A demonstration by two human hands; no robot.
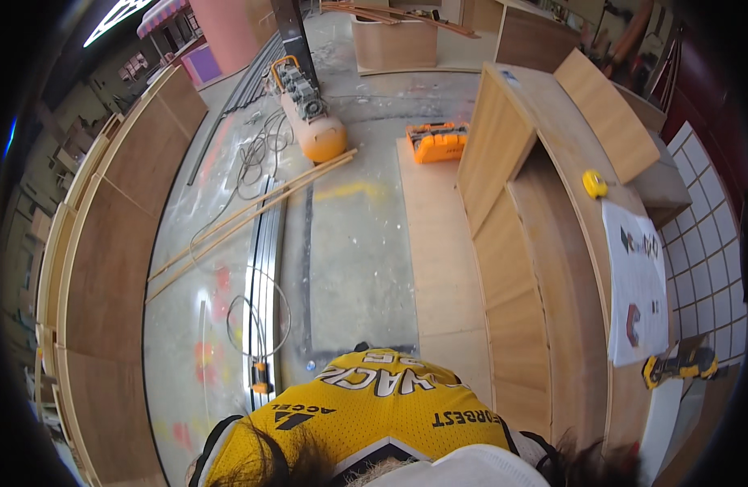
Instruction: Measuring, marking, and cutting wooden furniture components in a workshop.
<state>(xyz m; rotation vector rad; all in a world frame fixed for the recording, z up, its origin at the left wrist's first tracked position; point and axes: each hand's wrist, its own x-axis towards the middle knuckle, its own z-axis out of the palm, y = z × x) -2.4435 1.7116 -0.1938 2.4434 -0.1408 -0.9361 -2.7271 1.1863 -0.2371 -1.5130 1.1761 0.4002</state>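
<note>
Neither of my hands shows; only my yellow jersey (382,398) fills the lower middle. Close by on the left, an orange-and-black fitting (261,377) lies at the end of a looped cord, on long shiny metal channels (264,243). To the right stands a long wooden cabinet (569,300) with an open recess. On its top are a yellow tape measure (594,184), a printed sheet with drawings (635,284) and, nearer me, a yellow-and-black power tool (681,368).
An orange air compressor (315,122) with tangled hose stands ahead. Two thin wood strips (252,219) cross the metal channels. An orange toolbox (436,144) sits beside the cabinet, near a plywood sheet (439,276) on the floor. Wooden panelling (114,268) runs along the left.
</note>
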